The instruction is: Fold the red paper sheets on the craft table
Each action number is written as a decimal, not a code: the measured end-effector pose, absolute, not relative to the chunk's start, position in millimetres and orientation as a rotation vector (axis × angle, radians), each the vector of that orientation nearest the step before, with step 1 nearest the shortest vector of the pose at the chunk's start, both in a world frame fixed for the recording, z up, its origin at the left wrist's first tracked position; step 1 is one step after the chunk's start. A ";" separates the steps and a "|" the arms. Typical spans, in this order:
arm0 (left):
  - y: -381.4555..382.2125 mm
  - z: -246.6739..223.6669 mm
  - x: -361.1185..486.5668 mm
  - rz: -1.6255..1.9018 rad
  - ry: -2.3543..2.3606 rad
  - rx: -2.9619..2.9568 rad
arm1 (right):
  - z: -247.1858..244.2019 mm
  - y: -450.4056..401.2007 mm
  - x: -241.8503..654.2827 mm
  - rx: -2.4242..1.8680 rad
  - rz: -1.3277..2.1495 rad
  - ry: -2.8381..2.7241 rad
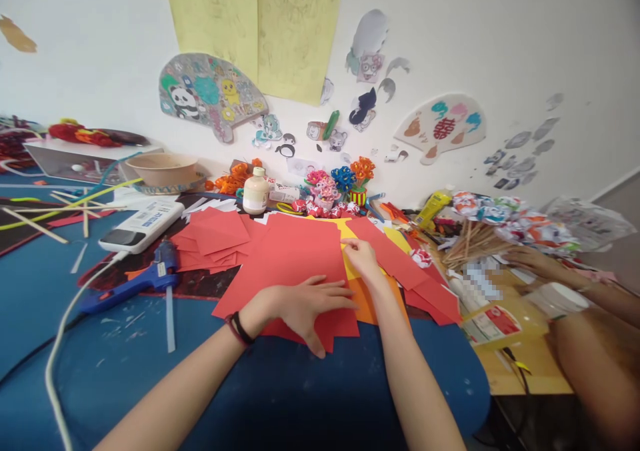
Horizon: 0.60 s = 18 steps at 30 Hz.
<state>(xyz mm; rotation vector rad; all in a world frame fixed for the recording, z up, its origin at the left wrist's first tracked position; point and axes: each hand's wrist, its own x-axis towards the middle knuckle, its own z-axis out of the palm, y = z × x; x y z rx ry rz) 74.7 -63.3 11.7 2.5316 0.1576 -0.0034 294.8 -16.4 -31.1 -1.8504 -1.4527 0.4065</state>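
A large red paper sheet [300, 251] lies in front of me on top of other red sheets. My left hand [313, 304] rests on its lower part, palm down with fingers spread. At the sheet's right edge, the fingers of my right hand [363, 257] are pinched together on the paper edge. Under and beside that edge show yellow paper [351, 265] and orange paper [367, 304]. Smaller red paper pieces [220, 234] are piled to the left. More red paper [395, 257] lies to the right of my right hand.
A blue glue gun [163, 271] and a white device [143, 227] with a cable lie left. Behind the paper stand a bottle [255, 194] and fuzzy flowers [344, 179]. Another person's arm [593, 351] is at the right, near wrapped bundles on sticks [470, 241].
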 end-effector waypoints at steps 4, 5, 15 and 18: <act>-64.9 11.6 75.7 -0.051 0.119 2.536 | -32.2 -15.5 296.0 -1.839 0.402 -1.479; -64.6 11.6 75.7 -0.058 0.126 2.535 | -32.3 -15.4 296.0 -1.839 0.401 -1.482; -68.1 14.9 75.9 -0.047 0.179 2.541 | -24.2 -18.3 291.9 -1.870 0.385 -1.498; -69.0 16.3 76.0 -0.037 0.171 2.543 | -22.2 -19.0 291.2 -1.880 0.380 -1.501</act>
